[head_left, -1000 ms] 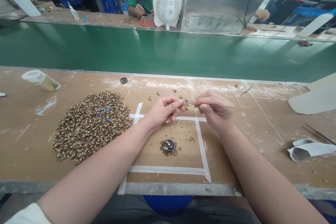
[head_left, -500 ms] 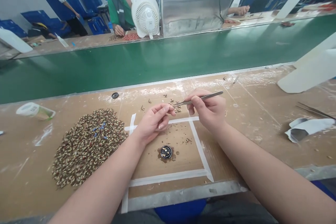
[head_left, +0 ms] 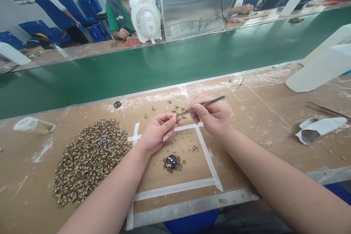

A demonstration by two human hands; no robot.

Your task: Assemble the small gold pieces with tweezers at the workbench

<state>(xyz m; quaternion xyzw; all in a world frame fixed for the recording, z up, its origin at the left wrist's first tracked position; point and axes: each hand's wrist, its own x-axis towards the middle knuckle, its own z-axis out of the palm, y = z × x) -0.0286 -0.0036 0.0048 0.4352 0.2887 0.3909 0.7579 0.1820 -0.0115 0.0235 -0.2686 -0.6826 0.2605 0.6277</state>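
Observation:
My right hand [head_left: 211,114] grips metal tweezers [head_left: 210,101], their points directed left. The tips meet the pinched fingers of my left hand [head_left: 161,128]; whatever small piece lies in that pinch is too small to make out. Below the hands, a small round dish [head_left: 172,161] with dark liquid and several pale beads sits on a wet patch inside a white tape outline [head_left: 178,189]. Several small gold-coloured parts [head_left: 175,109] lie scattered beyond my fingers. To the left of my left arm spreads a large pile of small cream, brown and red parts [head_left: 93,153].
A tipped plastic cup [head_left: 34,125] and a black cap [head_left: 117,104] lie at left. On the right are a white bottle [head_left: 315,65], a second pair of tweezers [head_left: 326,109] and a torn white wrapper [head_left: 319,128]. A green belt [head_left: 137,68] runs behind; people sit across it near a fan [head_left: 146,20].
Both hands stay together, with the tweezer tips now closer against the left fingertips. The whole view has shifted slightly.

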